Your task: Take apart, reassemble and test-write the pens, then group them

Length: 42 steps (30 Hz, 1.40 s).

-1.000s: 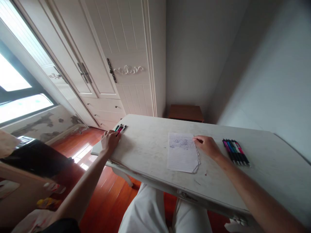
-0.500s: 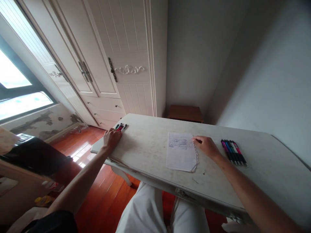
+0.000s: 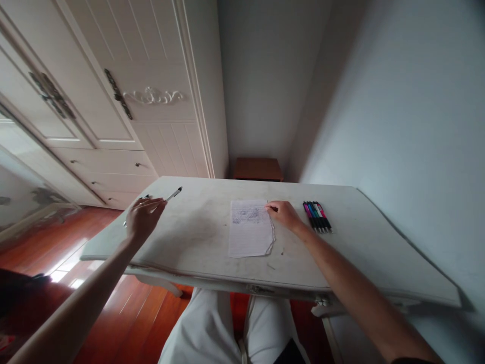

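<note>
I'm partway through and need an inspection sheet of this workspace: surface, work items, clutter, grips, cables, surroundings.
Surface: white desk, with smudges and stains.
Work items: lined paper, scribbled on its upper part, ragged along its right edge; row of coloured pens side by side to its right; white-barrelled pen raised at a slant on the left.
Clutter: small dark speck near the paper's lower right.
Grips: left grip holds the white-barrelled pen; right grip curled at the paper's upper right edge, whether it pinches anything unclear.
Cables: nothing seen.
Surroundings: white wardrobe, reddish wooden floor.
</note>
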Each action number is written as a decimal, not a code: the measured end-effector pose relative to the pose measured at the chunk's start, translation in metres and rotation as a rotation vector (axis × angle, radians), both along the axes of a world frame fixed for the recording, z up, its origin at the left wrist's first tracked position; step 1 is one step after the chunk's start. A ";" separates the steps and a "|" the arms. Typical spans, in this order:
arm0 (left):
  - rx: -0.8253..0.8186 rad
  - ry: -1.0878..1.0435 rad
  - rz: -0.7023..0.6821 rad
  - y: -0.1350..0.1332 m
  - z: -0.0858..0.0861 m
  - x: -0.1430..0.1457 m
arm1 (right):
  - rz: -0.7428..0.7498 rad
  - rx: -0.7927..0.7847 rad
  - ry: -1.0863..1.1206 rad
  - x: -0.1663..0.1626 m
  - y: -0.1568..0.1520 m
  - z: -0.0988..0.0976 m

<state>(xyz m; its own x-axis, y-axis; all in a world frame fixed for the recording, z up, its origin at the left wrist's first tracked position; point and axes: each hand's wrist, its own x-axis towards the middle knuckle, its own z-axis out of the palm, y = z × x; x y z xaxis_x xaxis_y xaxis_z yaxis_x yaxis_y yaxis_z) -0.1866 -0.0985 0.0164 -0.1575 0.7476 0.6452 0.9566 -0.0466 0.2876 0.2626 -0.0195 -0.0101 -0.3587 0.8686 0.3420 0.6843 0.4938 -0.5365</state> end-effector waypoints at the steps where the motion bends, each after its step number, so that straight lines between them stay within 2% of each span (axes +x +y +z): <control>1: 0.013 -0.032 -0.043 0.004 0.002 0.014 | -0.003 0.002 -0.002 0.000 0.000 0.000; 6: -0.044 -0.046 -0.285 0.017 0.008 0.112 | 0.004 0.000 -0.001 -0.001 0.000 0.001; 9: -0.070 -0.129 -0.461 0.025 0.007 0.169 | 0.024 -0.004 0.011 -0.001 0.000 0.002; 11: -0.100 -0.222 -0.567 0.032 0.005 0.196 | 0.040 -0.008 0.031 -0.001 -0.001 0.003; 14: -0.203 -0.372 -0.635 0.045 0.002 0.218 | 0.096 0.003 0.097 -0.005 -0.003 0.004; 18: -0.314 -0.495 -0.688 0.055 -0.002 0.227 | 0.183 0.059 0.159 -0.015 -0.012 0.010; 24: -0.498 -0.760 -0.768 0.051 0.001 0.226 | 0.308 0.028 0.232 -0.028 -0.028 0.020; 28: -0.530 -0.959 -0.801 0.050 0.003 0.221 | 0.331 0.043 0.234 -0.031 -0.029 0.020; 31: -0.550 -1.025 -0.850 0.052 0.005 0.217 | 0.337 0.071 0.247 -0.030 -0.027 0.020; 34: -0.539 -1.075 -0.927 0.052 0.008 0.212 | 0.312 0.084 0.297 -0.028 -0.025 0.021; 37: -0.552 -1.119 -0.969 0.052 0.009 0.209 | 0.220 0.070 0.360 -0.026 -0.024 0.023; 42: -0.588 -1.155 -0.974 0.053 0.006 0.206 | 0.123 -0.054 0.532 -0.025 -0.023 0.022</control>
<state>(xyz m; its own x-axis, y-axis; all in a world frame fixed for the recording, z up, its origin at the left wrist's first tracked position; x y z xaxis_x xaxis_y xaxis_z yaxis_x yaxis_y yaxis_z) 0.0190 -0.0456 0.0221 0.3262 0.9364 0.1295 -0.0956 -0.1037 0.9900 0.2379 -0.0429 0.0116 -0.2488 0.8522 0.4603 0.2506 0.5158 -0.8193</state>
